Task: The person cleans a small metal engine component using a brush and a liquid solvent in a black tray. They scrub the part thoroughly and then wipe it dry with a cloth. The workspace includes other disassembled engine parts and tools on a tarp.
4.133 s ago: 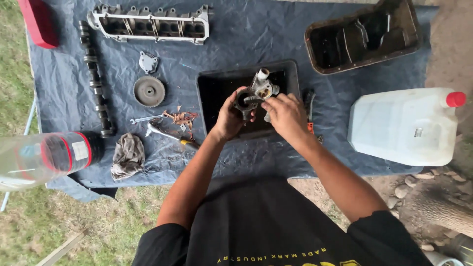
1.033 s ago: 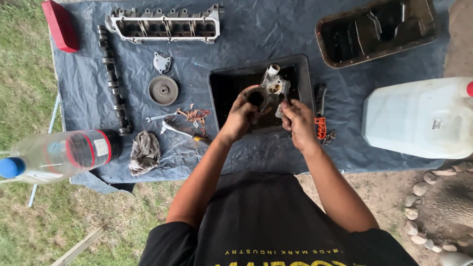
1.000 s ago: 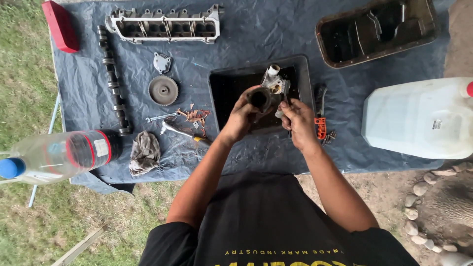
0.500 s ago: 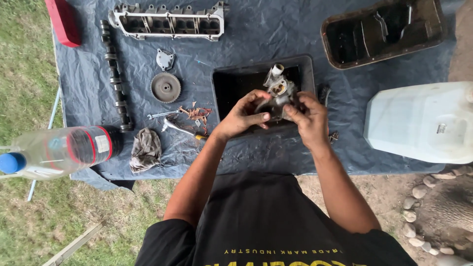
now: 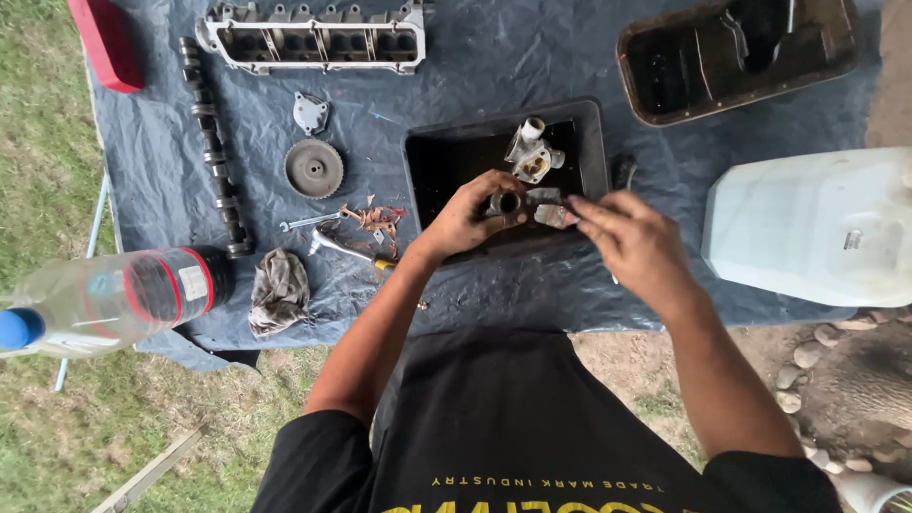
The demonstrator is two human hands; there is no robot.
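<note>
The grey cast-metal engine part with a round bore sits over the near edge of the shallow black rectangular tray, held between both hands. The left hand is closed around its left side, thumb and fingers wrapped about the round opening, while the right hand pinches the flat right end of the part with its fingertips, the rest of the hand loosely curled. Half a second ago both hands were cupped close around the part, higher in the tray; now the right hand has slid out to the right and lower, so that more of the part shows between the hands. A second pale metal housing with a short pipe stub lies in the tray just behind the held part, where earlier it seemed to touch the hands. On the blue tarpaulin the dark toothed gear wheel, the long camshaft and the crumpled grey rag lie as before, and the white plastic canister stays at the right.
</note>
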